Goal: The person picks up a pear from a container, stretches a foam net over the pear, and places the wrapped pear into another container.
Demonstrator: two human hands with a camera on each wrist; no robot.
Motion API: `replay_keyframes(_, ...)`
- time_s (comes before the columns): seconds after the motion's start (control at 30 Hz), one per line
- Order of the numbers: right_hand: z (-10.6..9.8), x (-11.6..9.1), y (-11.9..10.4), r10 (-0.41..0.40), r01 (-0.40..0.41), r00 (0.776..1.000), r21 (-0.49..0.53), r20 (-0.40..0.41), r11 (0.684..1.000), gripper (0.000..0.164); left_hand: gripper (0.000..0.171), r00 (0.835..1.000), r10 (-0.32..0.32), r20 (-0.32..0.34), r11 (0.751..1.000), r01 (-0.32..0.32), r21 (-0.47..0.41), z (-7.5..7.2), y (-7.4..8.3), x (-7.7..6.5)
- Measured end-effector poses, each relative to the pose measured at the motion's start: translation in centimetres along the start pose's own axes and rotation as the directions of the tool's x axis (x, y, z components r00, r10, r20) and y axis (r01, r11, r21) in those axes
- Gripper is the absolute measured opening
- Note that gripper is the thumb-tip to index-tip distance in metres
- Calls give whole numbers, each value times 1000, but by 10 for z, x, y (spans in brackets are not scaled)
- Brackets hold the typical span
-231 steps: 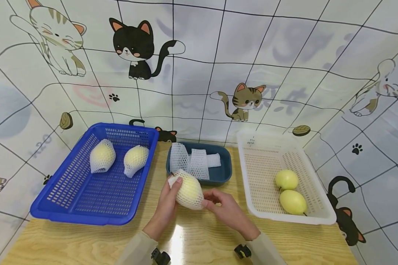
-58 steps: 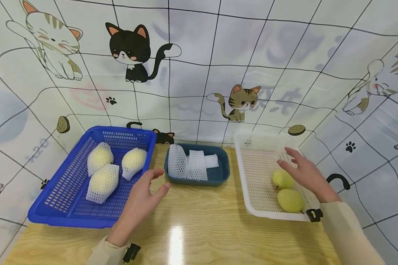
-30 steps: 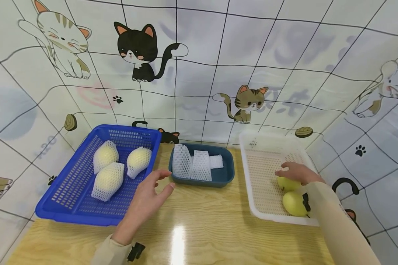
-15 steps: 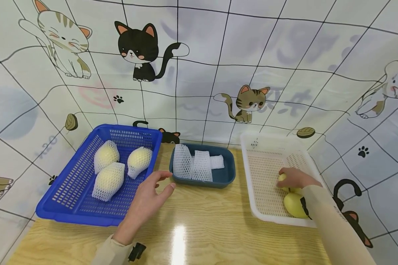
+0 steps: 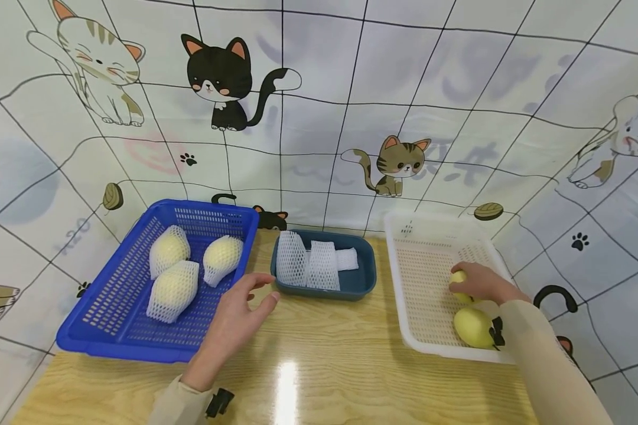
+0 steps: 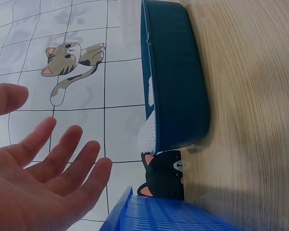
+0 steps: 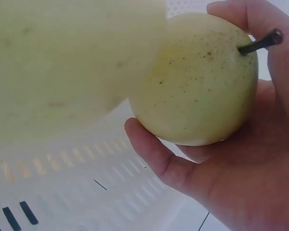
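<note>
My right hand (image 5: 484, 283) reaches into the white basket (image 5: 399, 307). Its fingers and thumb curl round a yellow-green pear (image 7: 202, 86) with a dark stem, as the right wrist view shows. A second pear (image 5: 473, 327) lies beside it, close and blurred in that view. My left hand (image 5: 236, 321) hovers over the table by the blue basket, its relaxed fingers holding nothing. Several pears in white foam nets, one a netted pear (image 5: 173, 291), lie in the blue basket (image 5: 143, 352). Foam nets (image 5: 323, 265) lie in the dark teal tray (image 5: 364, 283).
A wooden table (image 5: 329, 360) carries both baskets, with the tray between them. Behind stands a wall covering (image 5: 319, 88) with a cat pattern, close to the backs of the containers. The right forearm crosses the white basket's front right corner.
A third netted pear now lies in the blue basket, after both hands held it earlier. My right hand has gone down into the white basket and taken hold of a pear. The left stays nearly still.
</note>
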State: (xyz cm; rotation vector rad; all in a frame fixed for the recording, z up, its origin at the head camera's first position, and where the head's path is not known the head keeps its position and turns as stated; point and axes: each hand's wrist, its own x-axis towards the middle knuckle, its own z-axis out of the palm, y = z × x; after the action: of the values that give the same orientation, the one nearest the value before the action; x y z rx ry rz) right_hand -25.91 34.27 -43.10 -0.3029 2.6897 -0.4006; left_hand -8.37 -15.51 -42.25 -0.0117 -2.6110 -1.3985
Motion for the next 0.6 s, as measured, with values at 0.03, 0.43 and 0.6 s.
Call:
replay_keyframes(0.03, -1, -2, -1, -5, 5, 1000, 10, -9, 1000, 60, 33, 1000, 2, -1, 1000, -2, -1, 0, 0, 0)
replay_keyframes(0.43, -9, -17, -11, -71, 88, 989, 137, -129, 987, 62, 31, 1000, 20, -17, 1000, -20, -11, 3, 0, 0)
replay_keyframes(0.6, -10, -26, -24, -61, 95, 984, 198, -168, 976, 62, 30, 999, 34, -24, 999, -34, -14, 5, 0, 1)
